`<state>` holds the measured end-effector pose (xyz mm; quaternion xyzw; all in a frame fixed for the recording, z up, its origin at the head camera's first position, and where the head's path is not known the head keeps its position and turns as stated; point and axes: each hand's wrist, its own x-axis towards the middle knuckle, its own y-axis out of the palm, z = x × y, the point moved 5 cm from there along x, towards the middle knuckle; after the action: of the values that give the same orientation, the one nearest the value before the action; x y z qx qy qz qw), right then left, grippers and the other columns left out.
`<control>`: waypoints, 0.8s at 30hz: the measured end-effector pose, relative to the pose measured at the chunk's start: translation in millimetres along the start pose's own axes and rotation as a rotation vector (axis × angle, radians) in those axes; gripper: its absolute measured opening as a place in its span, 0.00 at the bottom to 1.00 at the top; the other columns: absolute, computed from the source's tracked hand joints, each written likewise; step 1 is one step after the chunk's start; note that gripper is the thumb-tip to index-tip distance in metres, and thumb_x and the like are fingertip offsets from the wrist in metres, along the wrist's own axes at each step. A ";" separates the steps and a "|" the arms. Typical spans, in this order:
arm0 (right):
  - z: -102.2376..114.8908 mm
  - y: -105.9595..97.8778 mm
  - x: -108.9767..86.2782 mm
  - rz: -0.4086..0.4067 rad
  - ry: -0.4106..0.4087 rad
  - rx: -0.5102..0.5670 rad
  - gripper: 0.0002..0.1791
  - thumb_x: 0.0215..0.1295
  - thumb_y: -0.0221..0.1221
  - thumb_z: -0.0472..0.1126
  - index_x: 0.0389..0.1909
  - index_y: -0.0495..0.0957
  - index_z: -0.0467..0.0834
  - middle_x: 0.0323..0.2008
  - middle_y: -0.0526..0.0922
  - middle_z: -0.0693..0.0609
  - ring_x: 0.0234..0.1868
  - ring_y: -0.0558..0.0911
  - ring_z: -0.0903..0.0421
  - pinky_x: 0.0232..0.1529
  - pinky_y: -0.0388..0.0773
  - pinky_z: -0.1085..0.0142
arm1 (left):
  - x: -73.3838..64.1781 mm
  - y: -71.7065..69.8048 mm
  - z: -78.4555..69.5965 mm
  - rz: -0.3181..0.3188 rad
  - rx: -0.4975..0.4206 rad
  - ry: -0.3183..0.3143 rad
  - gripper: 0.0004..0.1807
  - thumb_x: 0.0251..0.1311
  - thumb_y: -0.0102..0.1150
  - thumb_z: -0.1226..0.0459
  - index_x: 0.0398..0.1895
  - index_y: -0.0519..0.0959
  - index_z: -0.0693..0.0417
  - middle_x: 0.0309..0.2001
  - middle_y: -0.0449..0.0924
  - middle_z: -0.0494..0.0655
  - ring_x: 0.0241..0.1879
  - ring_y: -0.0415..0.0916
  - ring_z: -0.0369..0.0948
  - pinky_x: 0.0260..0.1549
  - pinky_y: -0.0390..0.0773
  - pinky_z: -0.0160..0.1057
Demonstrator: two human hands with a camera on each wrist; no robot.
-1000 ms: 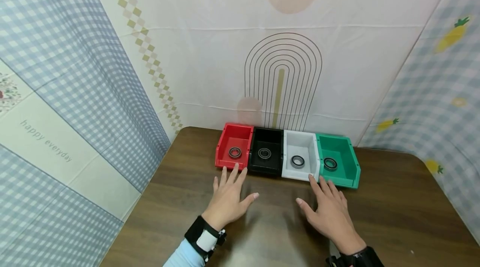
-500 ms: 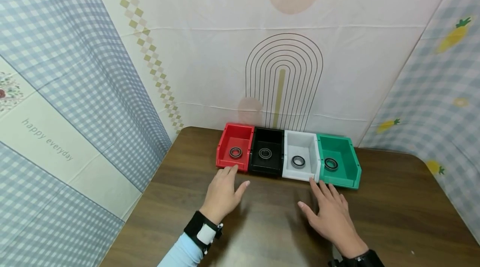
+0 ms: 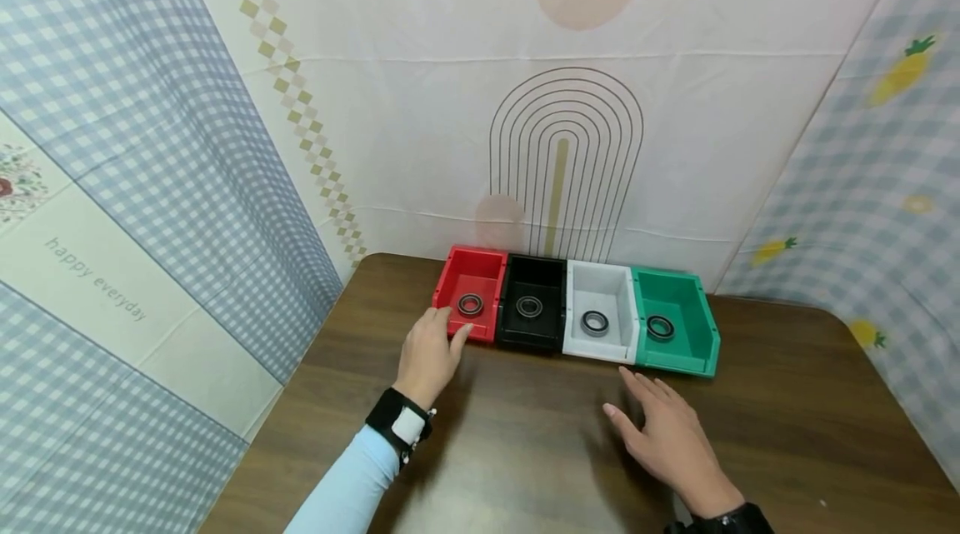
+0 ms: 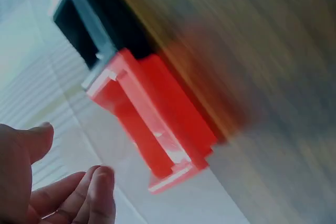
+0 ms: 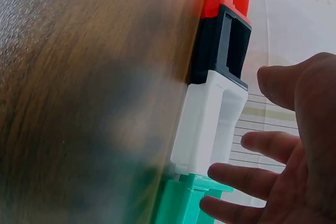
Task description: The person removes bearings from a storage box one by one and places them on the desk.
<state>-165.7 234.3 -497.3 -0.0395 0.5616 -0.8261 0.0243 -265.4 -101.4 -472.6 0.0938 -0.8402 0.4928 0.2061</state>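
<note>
In the head view, a red bin (image 3: 492, 267), a black bin (image 3: 536, 271), a white bin (image 3: 600, 280) and a green bin (image 3: 667, 288) stand side by side. Each holds one ring-shaped bearing, such as the red bin's bearing (image 3: 480, 308) and the white bin's bearing (image 3: 585, 323). My left hand (image 3: 427, 359) hovers at the front left of the red bin, fingers loosely bent, holding nothing. Its thumb and fingers are apart in the left wrist view. My right hand (image 3: 671, 438) is in front of the white and green bins, fingers extended and holding nothing.
The bins stand at the back of a brown wooden table (image 3: 525, 451). Behind them hangs a white patterned cloth (image 3: 420, 126). Blue checked cloths flank the table on the left (image 3: 187, 142) and right.
My left hand has moved left and forward to the red bin's front left corner, its fingers drawing together from a spread. My right hand has pulled back slightly. The bins and bearings stay put.
</note>
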 end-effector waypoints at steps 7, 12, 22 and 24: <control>0.9 -0.2 -1.3 -0.011 0.004 0.015 0.35 0.77 0.61 0.60 0.73 0.76 0.41 0.68 0.82 0.34 0.68 0.80 0.32 0.65 0.77 0.33 | 32.6 6.4 28.4 -0.063 0.030 -0.036 0.11 0.73 0.65 0.61 0.42 0.81 0.63 0.40 0.78 0.57 0.39 0.82 0.53 0.41 0.86 0.51; -2.0 2.6 -1.8 0.024 0.039 0.023 0.33 0.77 0.61 0.60 0.71 0.79 0.40 0.65 0.84 0.37 0.65 0.84 0.36 0.61 0.81 0.36 | 48.9 17.7 49.8 -0.036 0.027 -0.100 0.14 0.72 0.63 0.59 0.44 0.78 0.64 0.43 0.79 0.59 0.42 0.82 0.56 0.45 0.86 0.54; -2.5 3.1 -2.6 0.055 0.056 0.023 0.33 0.76 0.60 0.61 0.69 0.80 0.40 0.63 0.86 0.37 0.62 0.86 0.36 0.58 0.83 0.36 | 69.0 31.7 57.7 0.046 0.071 -0.107 0.15 0.73 0.63 0.58 0.43 0.83 0.66 0.39 0.83 0.59 0.42 0.83 0.54 0.45 0.87 0.51; -3.0 4.5 -2.7 0.055 0.060 0.027 0.34 0.76 0.60 0.61 0.70 0.79 0.41 0.64 0.86 0.37 0.62 0.86 0.36 0.57 0.83 0.37 | 72.6 32.5 55.0 0.047 0.079 -0.097 0.14 0.74 0.62 0.60 0.42 0.83 0.66 0.37 0.83 0.59 0.40 0.84 0.54 0.43 0.88 0.51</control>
<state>-163.3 235.6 -502.7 0.0011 0.5516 -0.8336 0.0309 -356.2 -129.6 -490.0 0.1061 -0.8311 0.5250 0.1495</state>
